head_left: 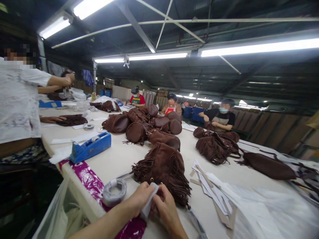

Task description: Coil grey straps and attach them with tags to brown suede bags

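Observation:
Close to the table's near edge, my left hand [142, 196] is closed on a thin greyish-white wrapping strip [149, 202]. My right hand [164, 200] pinches the same strip from the other side, fingers bent together. Just beyond both hands lies a dark brown fringed bag [161, 166] with small brass-coloured eyelets. A grey coil [114, 192] with a white band around it rests left of my left hand. To the right of my right hand, a grey wrapped length [195, 220] runs from a metal clip near the bag.
A blue tape dispenser [91, 146] stands left, beside purple plastic [87, 177] along the edge. Brown bags [137, 131] are heaped mid-table. Card strips [211, 189] and clear plastic [269, 209] lie right. Co-workers sit across the table; a person in white [20, 99] stands left.

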`<state>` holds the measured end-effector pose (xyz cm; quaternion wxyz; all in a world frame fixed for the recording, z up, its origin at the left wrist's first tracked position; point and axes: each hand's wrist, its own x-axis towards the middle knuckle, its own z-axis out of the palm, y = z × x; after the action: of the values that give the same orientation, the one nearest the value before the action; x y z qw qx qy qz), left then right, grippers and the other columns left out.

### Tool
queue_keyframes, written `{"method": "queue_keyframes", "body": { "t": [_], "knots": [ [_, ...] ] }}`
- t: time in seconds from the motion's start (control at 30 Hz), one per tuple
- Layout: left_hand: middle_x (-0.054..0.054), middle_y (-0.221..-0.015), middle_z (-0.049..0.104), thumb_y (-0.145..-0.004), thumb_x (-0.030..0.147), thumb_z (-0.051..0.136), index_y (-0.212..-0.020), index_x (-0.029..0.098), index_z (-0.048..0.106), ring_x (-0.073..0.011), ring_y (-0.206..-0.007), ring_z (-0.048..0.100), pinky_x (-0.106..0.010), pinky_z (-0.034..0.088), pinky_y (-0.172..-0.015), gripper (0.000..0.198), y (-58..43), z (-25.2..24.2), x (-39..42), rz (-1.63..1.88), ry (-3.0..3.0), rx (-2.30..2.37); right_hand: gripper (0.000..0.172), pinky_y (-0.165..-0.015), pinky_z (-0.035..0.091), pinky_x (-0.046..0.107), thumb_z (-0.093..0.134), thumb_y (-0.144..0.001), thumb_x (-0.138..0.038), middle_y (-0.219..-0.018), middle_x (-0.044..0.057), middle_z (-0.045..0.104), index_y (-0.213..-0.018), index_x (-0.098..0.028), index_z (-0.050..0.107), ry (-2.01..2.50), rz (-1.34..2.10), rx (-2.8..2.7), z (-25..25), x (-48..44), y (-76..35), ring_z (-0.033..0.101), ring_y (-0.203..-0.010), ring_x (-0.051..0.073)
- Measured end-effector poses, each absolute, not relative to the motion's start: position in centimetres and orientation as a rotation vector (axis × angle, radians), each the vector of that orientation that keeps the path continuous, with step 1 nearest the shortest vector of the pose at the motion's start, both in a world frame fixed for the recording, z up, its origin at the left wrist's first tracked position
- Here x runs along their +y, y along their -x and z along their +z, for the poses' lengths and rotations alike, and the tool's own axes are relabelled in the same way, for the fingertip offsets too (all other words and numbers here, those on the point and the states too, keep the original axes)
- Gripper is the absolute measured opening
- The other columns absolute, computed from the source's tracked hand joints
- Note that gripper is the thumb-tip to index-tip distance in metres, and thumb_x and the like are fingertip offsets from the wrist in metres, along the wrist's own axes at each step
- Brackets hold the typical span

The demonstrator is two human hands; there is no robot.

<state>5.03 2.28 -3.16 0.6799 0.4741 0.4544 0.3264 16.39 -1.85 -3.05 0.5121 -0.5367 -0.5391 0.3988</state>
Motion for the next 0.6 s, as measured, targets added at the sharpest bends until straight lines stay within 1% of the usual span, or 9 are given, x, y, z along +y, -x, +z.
{"method": "queue_keyframes", "body": {
  "t": [0.07, 0.13, 0.2, 0.3, 0.33, 0.4, 0.5, 0.53, 0.6],
  "knots": [
    [0.007, -0.052, 0.049, -0.079, 0.05, 0.058, -0.081, 0.022, 0.043, -0.012, -0.04, 0.044, -0.022, 0.033, -0.042, 0.032, -5.1, -3.0, 2.2, 0.722, -1.065, 1.077, 0.031, -0.039, 0.021, 0.022, 0.052, -0.076, -0.052, -0.047, -0.008, 0.038, -0.072, -0.022, 0.048, 1.295, 1.122, -1.196, -3.1, -1.6, -16.7, 0.03, -0.04, 0.01],
    [0.008, -0.049, 0.048, -0.08, 0.05, 0.058, -0.08, 0.022, 0.042, -0.01, -0.035, 0.039, -0.02, 0.027, -0.037, 0.032, -5.3, -2.9, 2.2, 0.727, -1.073, 1.109, 0.041, -0.037, 0.017, 0.022, 0.05, -0.075, -0.062, -0.043, -0.01, 0.032, -0.068, -0.022, 0.045, 1.336, 1.121, -1.14, -3.4, -1.0, -16.8, 0.024, -0.038, 0.009],
    [0.008, -0.049, 0.048, -0.082, 0.048, 0.058, -0.079, 0.022, 0.043, -0.0082, -0.033, 0.037, -0.019, 0.024, -0.035, 0.031, -5.4, -2.8, 2.1, 0.75, -1.074, 1.123, 0.047, -0.038, 0.02, 0.022, 0.052, -0.071, -0.068, -0.044, -0.009, 0.032, -0.063, -0.023, 0.042, 1.351, 1.03, -1.125, -3.7, -0.4, -16.7, 0.026, -0.039, 0.009],
    [0.008, -0.05, 0.049, -0.082, 0.048, 0.06, -0.079, 0.021, 0.043, -0.0063, -0.033, 0.037, -0.017, 0.023, -0.035, 0.032, -5.2, -2.5, 1.9, 0.779, -1.059, 1.107, 0.048, -0.043, 0.027, 0.023, 0.054, -0.068, -0.068, -0.047, -0.007, 0.036, -0.058, -0.023, 0.042, 1.347, 0.961, -1.134, -4.1, 0.5, -16.4, 0.034, -0.045, 0.011],
    [0.008, -0.051, 0.049, -0.081, 0.048, 0.061, -0.08, 0.021, 0.043, -0.0063, -0.034, 0.039, -0.016, 0.025, -0.035, 0.032, -5.0, -2.3, 1.7, 0.782, -1.058, 1.094, 0.046, -0.045, 0.029, 0.024, 0.054, -0.069, -0.066, -0.049, -0.006, 0.039, -0.058, -0.022, 0.042, 1.352, 0.936, -1.134, -4.2, 0.6, -16.2, 0.036, -0.048, 0.011],
    [0.006, -0.055, 0.052, -0.078, 0.048, 0.064, -0.079, 0.02, 0.044, -0.0077, -0.039, 0.046, -0.016, 0.033, -0.037, 0.035, -4.6, -1.9, 1.3, 0.766, -1.023, 1.026, 0.042, -0.05, 0.032, 0.025, 0.054, -0.071, -0.06, -0.053, -0.004, 0.042, -0.057, -0.022, 0.042, 1.37, 0.869, -1.128, -4.0, 0.4, -16.0, 0.039, -0.053, 0.013],
    [0.001, -0.059, 0.058, -0.066, 0.047, 0.076, -0.076, 0.016, 0.049, -0.0122, -0.048, 0.057, -0.022, 0.048, -0.045, 0.042, -3.7, -1.5, 0.5, 0.652, -0.836, 0.862, 0.033, -0.055, 0.033, 0.026, 0.051, -0.074, -0.049, -0.056, -0.004, 0.043, -0.057, -0.022, 0.042, 1.419, 0.748, -1.1, -3.3, -0.2, -15.7, 0.04, -0.057, 0.014],
    [-0.001, -0.06, 0.059, -0.064, 0.046, 0.079, -0.075, 0.015, 0.052, -0.0138, -0.05, 0.059, -0.023, 0.05, -0.047, 0.043, -3.5, -1.6, 0.4, 0.601, -0.787, 0.84, 0.03, -0.055, 0.033, 0.026, 0.05, -0.075, -0.044, -0.056, -0.004, 0.042, -0.057, -0.022, 0.042, 1.44, 0.708, -1.089, -3.1, -0.4, -15.5, 0.04, -0.058, 0.014],
    [-0.004, -0.065, 0.065, -0.064, 0.04, 0.081, -0.08, 0.015, 0.055, -0.0174, -0.055, 0.064, -0.027, 0.054, -0.05, 0.04, -3.3, -2.1, 0.8, 0.607, -0.748, 0.909, 0.024, -0.056, 0.034, 0.026, 0.048, -0.075, -0.035, -0.055, -0.005, 0.041, -0.056, -0.022, 0.041, 1.489, 0.65, -1.074, -2.6, -0.1, -15.4, 0.04, -0.056, 0.014]
  ]
}}
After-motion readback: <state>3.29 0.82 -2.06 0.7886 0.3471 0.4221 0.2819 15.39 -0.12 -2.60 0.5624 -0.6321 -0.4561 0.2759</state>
